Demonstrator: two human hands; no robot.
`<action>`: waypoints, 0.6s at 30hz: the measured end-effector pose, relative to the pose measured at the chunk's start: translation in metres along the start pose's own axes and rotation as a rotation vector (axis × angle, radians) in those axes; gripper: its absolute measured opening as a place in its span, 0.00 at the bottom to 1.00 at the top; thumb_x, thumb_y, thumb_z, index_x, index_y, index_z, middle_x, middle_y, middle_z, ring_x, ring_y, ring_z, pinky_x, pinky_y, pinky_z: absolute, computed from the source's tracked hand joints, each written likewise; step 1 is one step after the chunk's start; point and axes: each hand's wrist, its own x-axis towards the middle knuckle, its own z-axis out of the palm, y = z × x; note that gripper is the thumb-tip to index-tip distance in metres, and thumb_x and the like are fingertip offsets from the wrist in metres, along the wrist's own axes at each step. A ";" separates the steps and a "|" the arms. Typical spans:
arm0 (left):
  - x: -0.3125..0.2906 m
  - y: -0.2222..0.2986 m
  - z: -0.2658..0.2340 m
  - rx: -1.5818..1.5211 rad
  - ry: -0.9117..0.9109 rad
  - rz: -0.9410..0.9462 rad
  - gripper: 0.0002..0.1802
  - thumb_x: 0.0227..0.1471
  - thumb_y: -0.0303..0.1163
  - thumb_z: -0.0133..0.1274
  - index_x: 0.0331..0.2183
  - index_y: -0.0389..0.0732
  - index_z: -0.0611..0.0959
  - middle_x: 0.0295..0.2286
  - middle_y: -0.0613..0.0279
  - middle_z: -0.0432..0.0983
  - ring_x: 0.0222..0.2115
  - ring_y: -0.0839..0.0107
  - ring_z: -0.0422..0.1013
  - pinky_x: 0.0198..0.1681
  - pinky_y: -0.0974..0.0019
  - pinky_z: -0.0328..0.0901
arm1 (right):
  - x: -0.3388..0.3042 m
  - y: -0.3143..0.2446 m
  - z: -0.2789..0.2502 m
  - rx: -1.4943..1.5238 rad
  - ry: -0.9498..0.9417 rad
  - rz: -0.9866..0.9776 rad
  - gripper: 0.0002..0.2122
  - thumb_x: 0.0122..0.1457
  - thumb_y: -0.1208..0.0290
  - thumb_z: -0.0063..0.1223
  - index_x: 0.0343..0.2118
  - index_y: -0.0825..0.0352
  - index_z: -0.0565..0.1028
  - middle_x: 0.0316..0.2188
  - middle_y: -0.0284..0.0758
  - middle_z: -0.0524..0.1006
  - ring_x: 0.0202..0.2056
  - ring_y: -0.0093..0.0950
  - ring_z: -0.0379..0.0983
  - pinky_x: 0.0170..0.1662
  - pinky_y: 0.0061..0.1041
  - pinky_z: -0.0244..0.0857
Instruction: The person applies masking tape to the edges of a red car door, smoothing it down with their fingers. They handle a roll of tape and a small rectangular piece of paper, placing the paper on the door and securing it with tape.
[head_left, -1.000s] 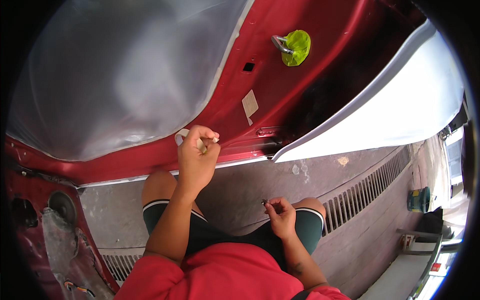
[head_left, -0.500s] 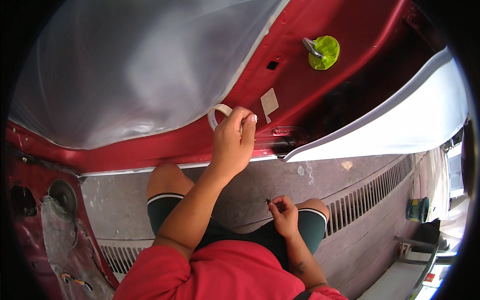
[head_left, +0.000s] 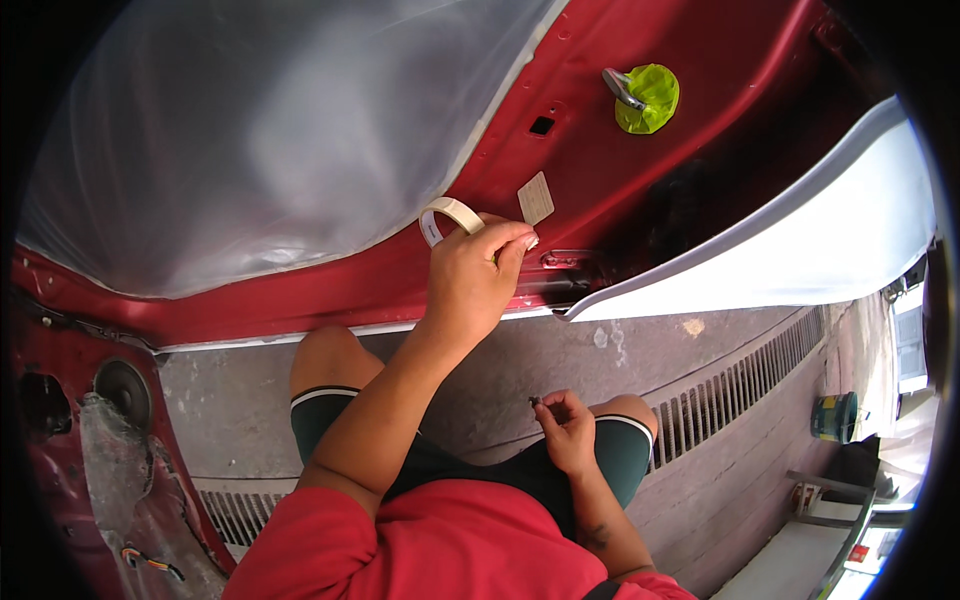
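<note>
My left hand (head_left: 468,275) is closed on a roll of cream masking tape (head_left: 460,212), its ring standing out past the knuckles. Thumb and forefinger of that hand pinch a small whitish scrap just below a pale sticker (head_left: 536,198) on the red car body (head_left: 350,300). Whether the fingertips touch the metal I cannot tell. Low over my lap, my right hand (head_left: 568,435) holds a tiny dark piece (head_left: 536,401) between thumb and fingertips; its kind is too small to make out.
Clear plastic sheeting (head_left: 270,130) covers the opening at upper left. Bright green film (head_left: 652,100) surrounds a metal striker loop. A white curved panel (head_left: 780,230) lies right. An open red door (head_left: 190,480) stands left, a floor grate (head_left: 740,390) and bucket (head_left: 834,417) right.
My left hand has shifted slightly right and down with the tape roll. The small pale tab below the sticker no longer shows there. My right hand has hardly moved.
</note>
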 end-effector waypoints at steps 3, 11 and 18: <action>-0.002 -0.001 0.010 0.086 0.108 0.107 0.04 0.60 0.24 0.68 0.39 0.36 0.92 0.34 0.53 0.89 0.33 0.59 0.85 0.37 0.60 0.77 | 0.004 0.004 0.003 0.015 0.002 -0.016 0.06 0.68 0.72 0.68 0.41 0.67 0.82 0.27 0.30 0.83 0.29 0.18 0.77 0.34 0.23 0.71; -0.010 0.001 0.007 -0.119 0.098 -0.100 0.07 0.62 0.23 0.67 0.42 0.36 0.93 0.39 0.56 0.90 0.38 0.66 0.86 0.40 0.64 0.77 | 0.007 0.009 0.003 0.012 -0.003 -0.012 0.06 0.68 0.72 0.68 0.41 0.67 0.82 0.29 0.30 0.84 0.30 0.18 0.77 0.35 0.23 0.71; -0.002 0.007 0.000 -0.074 0.032 -0.088 0.05 0.61 0.23 0.68 0.40 0.35 0.93 0.36 0.57 0.90 0.35 0.66 0.85 0.39 0.64 0.76 | 0.000 0.002 0.001 -0.008 0.014 -0.021 0.07 0.68 0.70 0.68 0.41 0.67 0.82 0.29 0.32 0.85 0.29 0.19 0.78 0.35 0.24 0.72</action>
